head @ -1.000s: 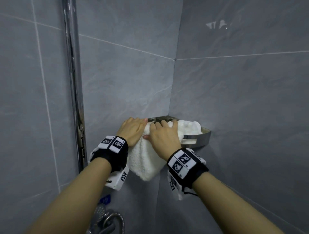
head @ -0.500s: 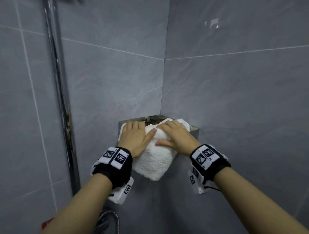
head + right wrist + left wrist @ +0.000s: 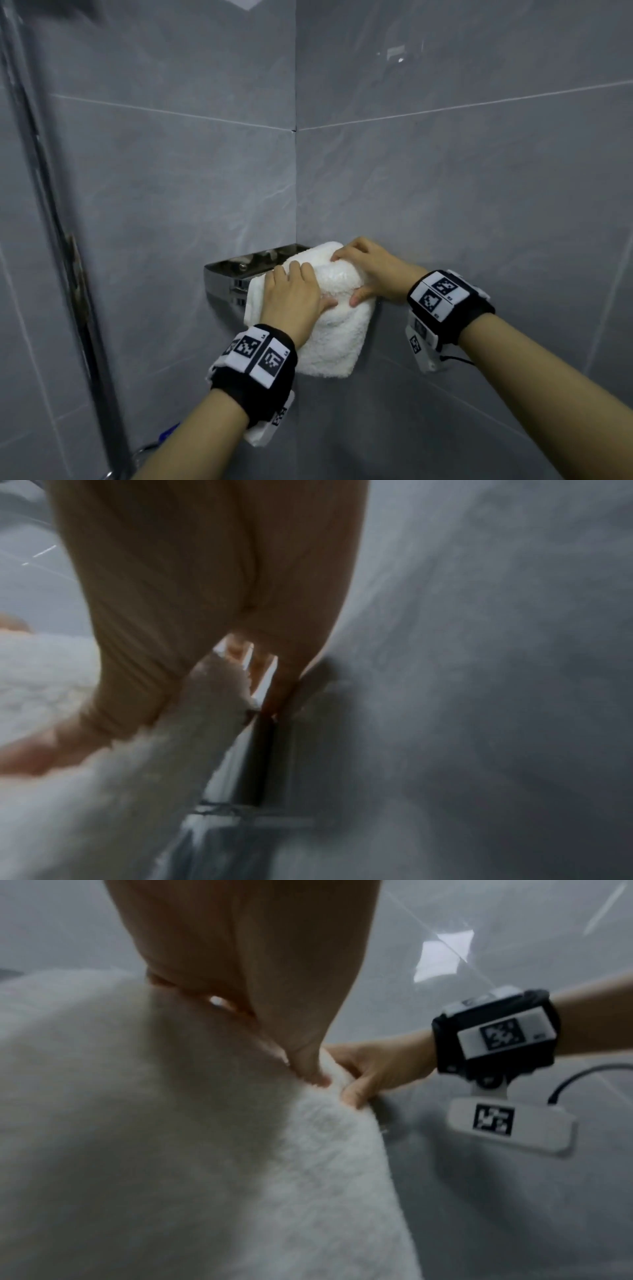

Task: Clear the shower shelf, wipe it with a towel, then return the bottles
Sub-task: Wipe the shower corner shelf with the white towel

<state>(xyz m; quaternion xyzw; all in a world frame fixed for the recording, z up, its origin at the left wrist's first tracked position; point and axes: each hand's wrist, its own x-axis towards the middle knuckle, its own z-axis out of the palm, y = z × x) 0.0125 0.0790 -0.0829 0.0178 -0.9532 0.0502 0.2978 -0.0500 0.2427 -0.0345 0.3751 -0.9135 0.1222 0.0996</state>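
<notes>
left hand (image 3: 294,301) flat on towel, fingers straight, together | right hand (image 3: 373,274) fingers curled, gripping towel top | white towel (image 3: 337,329) draped over shelf front | metal corner shelf (image 3: 236,274) on grey tile wall (image 3: 445,192)

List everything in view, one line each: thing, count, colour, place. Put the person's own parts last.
towel: one, white, draped over the front of the shelf and hanging below it
shelf: one, shiny metal, fixed in the wall corner, its left end bare
wall tiles: several, grey with pale grout lines, on both walls of the corner
pipe: one, chrome, vertical, along the left wall
hose: one, metal, bottom left, with a small blue thing beside it
bottles: none in view
wrist bands: two, black with black-and-white markers, one on each wrist
left hand: one, laid flat on the towel, fingers straight
right hand: one, at the towel's right end, fingers curled into it
</notes>
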